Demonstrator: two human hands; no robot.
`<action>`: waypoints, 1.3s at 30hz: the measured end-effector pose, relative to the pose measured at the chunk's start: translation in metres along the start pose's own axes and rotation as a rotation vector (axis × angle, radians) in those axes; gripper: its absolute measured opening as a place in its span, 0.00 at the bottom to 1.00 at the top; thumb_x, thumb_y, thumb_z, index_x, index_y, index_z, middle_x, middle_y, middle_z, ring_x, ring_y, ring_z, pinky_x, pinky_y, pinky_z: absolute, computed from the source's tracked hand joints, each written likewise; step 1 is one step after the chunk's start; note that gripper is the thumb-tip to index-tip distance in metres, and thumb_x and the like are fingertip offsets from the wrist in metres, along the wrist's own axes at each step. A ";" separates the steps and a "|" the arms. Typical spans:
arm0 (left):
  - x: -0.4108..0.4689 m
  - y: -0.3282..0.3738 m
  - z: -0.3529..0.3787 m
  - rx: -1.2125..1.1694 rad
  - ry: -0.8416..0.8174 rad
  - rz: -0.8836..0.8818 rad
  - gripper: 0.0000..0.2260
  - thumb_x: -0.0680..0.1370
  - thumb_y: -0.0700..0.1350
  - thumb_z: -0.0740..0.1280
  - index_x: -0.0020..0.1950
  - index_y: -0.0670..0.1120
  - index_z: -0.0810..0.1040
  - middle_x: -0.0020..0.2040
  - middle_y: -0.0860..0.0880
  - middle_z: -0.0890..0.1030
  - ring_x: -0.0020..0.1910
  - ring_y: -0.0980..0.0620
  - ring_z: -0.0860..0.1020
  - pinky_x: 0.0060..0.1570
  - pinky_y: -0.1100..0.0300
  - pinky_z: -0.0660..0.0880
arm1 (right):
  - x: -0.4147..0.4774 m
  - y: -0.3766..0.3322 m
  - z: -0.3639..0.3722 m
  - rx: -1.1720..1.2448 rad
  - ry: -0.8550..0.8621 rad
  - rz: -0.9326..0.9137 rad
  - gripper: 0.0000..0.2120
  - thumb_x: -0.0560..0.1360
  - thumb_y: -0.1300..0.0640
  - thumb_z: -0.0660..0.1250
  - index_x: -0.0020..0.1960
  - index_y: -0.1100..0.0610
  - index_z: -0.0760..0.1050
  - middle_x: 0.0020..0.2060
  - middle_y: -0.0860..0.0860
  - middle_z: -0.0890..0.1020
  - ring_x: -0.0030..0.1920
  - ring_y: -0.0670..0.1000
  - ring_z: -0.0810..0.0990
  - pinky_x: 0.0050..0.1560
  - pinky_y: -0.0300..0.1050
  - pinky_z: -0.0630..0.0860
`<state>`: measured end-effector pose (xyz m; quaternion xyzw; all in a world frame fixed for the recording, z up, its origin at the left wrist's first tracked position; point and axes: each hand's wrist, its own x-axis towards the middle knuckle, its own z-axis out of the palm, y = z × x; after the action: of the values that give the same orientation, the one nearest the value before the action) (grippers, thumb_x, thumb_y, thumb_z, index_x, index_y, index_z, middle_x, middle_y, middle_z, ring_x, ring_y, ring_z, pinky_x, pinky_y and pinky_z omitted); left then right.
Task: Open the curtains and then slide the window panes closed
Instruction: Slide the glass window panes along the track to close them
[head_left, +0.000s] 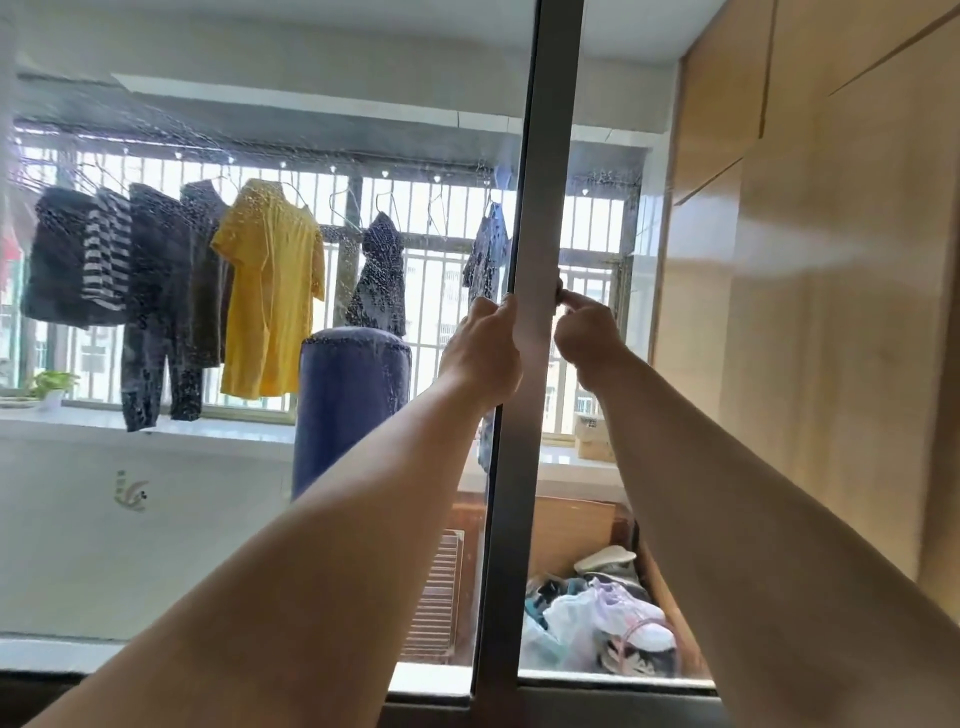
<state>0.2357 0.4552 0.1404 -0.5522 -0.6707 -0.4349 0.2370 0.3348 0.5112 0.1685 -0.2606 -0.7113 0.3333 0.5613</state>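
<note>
A sliding window pane's grey metal frame (535, 182) runs upright through the middle of the view. Its glass (208, 493) fills the left side and is speckled with spots. My left hand (480, 358) is curled around the frame's left edge at mid height. My right hand (584, 338) grips the same frame from its right side, fingertips hooked onto it. Right of the frame a narrow gap (592, 260) stays open up to the wooden wall. No curtain is in sight.
A tan wooden cabinet wall (805, 312) stands close on the right. Beyond the glass, clothes including a yellow shirt (270, 291) hang on a rail, with a blue punching bag (353, 410) and a box of shoes and bags (608, 623) below. The grey sill (571, 696) runs along the bottom.
</note>
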 end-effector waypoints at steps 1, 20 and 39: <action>0.000 0.000 -0.001 -0.007 -0.008 -0.001 0.29 0.76 0.34 0.59 0.76 0.50 0.60 0.64 0.47 0.68 0.64 0.47 0.72 0.57 0.55 0.71 | -0.001 -0.001 0.000 -0.017 -0.038 0.010 0.29 0.74 0.73 0.51 0.71 0.56 0.70 0.52 0.56 0.79 0.35 0.51 0.77 0.27 0.36 0.65; -0.087 -0.050 0.024 -0.181 -0.116 -0.134 0.21 0.79 0.32 0.57 0.71 0.44 0.69 0.68 0.46 0.76 0.67 0.51 0.74 0.68 0.63 0.65 | -0.096 0.060 0.026 -0.849 -0.214 -0.136 0.39 0.77 0.69 0.50 0.76 0.38 0.37 0.78 0.49 0.38 0.78 0.56 0.48 0.75 0.56 0.54; -0.115 -0.062 0.053 -0.263 -0.315 -0.106 0.24 0.74 0.29 0.56 0.68 0.44 0.73 0.64 0.43 0.75 0.63 0.48 0.75 0.65 0.54 0.73 | -0.092 0.081 0.019 -1.459 -0.233 -0.589 0.33 0.78 0.68 0.50 0.79 0.52 0.42 0.78 0.49 0.38 0.78 0.54 0.38 0.77 0.57 0.41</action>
<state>0.2173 0.4377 0.0019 -0.6035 -0.6649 -0.4389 0.0322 0.3371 0.4913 0.0459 -0.3271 -0.8440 -0.3535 0.2360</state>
